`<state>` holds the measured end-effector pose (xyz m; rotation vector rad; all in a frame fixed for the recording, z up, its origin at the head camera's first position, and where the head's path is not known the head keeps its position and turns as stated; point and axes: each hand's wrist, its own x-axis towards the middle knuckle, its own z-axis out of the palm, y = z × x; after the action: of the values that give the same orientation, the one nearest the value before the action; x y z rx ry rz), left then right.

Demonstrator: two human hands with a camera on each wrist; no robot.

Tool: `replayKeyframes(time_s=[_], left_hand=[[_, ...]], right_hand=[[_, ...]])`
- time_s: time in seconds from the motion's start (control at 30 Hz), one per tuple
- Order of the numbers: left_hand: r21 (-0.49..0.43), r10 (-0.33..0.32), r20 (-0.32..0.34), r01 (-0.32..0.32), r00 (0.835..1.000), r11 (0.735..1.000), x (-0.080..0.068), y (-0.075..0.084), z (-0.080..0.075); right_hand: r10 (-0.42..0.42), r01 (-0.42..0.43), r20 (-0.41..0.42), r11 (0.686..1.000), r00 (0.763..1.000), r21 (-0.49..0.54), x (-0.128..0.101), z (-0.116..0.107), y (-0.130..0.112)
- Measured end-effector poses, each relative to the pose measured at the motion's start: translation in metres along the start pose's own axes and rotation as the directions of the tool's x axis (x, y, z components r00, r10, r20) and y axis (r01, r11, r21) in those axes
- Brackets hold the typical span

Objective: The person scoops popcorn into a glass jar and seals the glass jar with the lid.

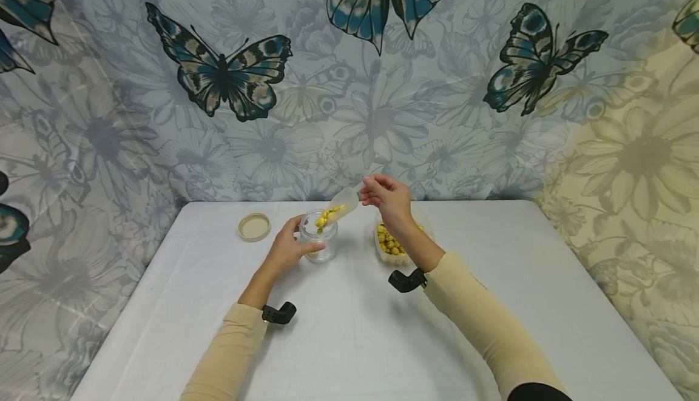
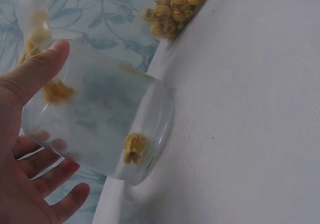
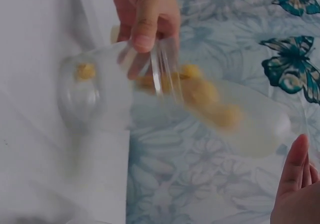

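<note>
A clear glass jar (image 1: 319, 243) stands near the middle of the white table (image 1: 349, 328), with 1 yellow piece (image 2: 134, 148) lying on its bottom. The left hand (image 1: 286, 248) wraps its fingers and thumb around the jar from 9 o'clock. Over the jar's mouth, at 1 o'clock, the right hand (image 1: 389, 198) pinches the handle of a translucent scoop (image 1: 344, 202), tilted down so yellow pieces (image 1: 326, 216) slide toward the opening (blurred in the right wrist view). A tub of yellow pieces (image 1: 392, 244) sits at 3 o'clock. A beige lid (image 1: 253, 227) lies at 10 o'clock, apart.
</note>
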<state>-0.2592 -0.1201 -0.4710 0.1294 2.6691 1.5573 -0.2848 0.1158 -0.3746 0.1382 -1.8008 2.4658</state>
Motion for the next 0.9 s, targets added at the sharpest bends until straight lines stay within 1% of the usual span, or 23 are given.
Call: replayKeyframes(time_s=[0.1,0.23,0.43,0.67,0.9], left_hand=[[-0.014,0.015,-0.001,-0.015,1.0,1.0,-0.0002,-0.0011,0.0],[-0.019,0.031,-0.019,-0.031,0.999,0.999,-0.0009,-0.0018,0.0006],[-0.017,0.046,-0.043,-0.047,0.998,0.999,-0.001,-0.0026,0.0017],[-0.007,0.039,-0.052,-0.039,0.998,0.999,-0.0025,-0.0015,0.0012],[-0.003,0.04,-0.058,-0.04,0.998,0.999,-0.004,0.0019,0.0007]], right_hand=[[-0.006,0.006,-0.005,1.0,1.0,-0.007,0.0005,0.0031,-0.0009],[-0.009,0.008,-0.015,1.0,1.0,-0.021,0.0007,0.0052,-0.002],[-0.007,0.006,-0.025,1.0,1.0,-0.03,0.0017,0.0035,-0.0026],[0.018,-0.019,-0.04,1.0,0.999,-0.021,0.0016,0.0011,-0.0015],[0.021,-0.023,-0.054,0.999,0.998,-0.029,0.0032,-0.0004,0.0008]])
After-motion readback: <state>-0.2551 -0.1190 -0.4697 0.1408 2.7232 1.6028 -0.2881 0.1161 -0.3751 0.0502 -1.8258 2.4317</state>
